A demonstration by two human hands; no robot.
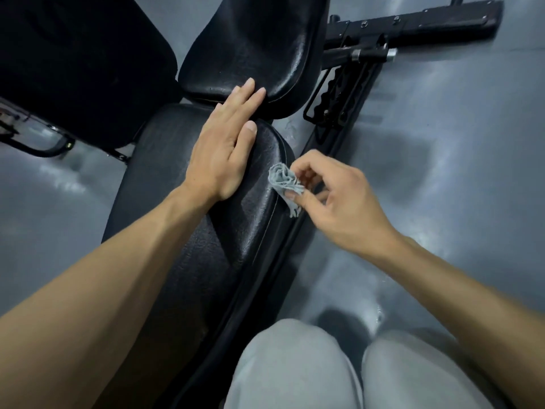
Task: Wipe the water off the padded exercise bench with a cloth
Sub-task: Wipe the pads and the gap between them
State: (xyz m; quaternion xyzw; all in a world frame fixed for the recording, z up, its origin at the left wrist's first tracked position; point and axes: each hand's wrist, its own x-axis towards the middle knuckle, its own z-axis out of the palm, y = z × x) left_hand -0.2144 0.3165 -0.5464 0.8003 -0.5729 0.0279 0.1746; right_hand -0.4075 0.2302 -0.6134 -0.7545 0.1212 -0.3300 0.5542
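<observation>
A: So where's the cloth (284, 181) right now?

B: Just right of frame centre, a small grey bunched wad with a frayed tail hanging down. It sits at the right edge of the long black pad of the padded exercise bench (253, 219), which runs from the bottom centre up to the middle of the frame. I can't tell if it actually touches the vinyl.

A: Who's got it?

B: The right hand (339, 199) pinches it between thumb and curled fingertips, wrist coming in from the lower right, knuckles raised.

A: And the other?

B: The left hand (225, 152) lies flat on the pad, fingers straight and together, holding nothing, tips reaching across the gap to the seat pad (247, 54) in the upper middle. The forearm stretches along the bench from the lower left.

A: How would you wipe well from here?

B: I'd judge the wad too small for 1 pass. Open it out, press it flat, and draw long overlapping strokes along the pad, minding the stitched seam where water may collect. I can't make out droplets clearly on the dark surface.
</observation>
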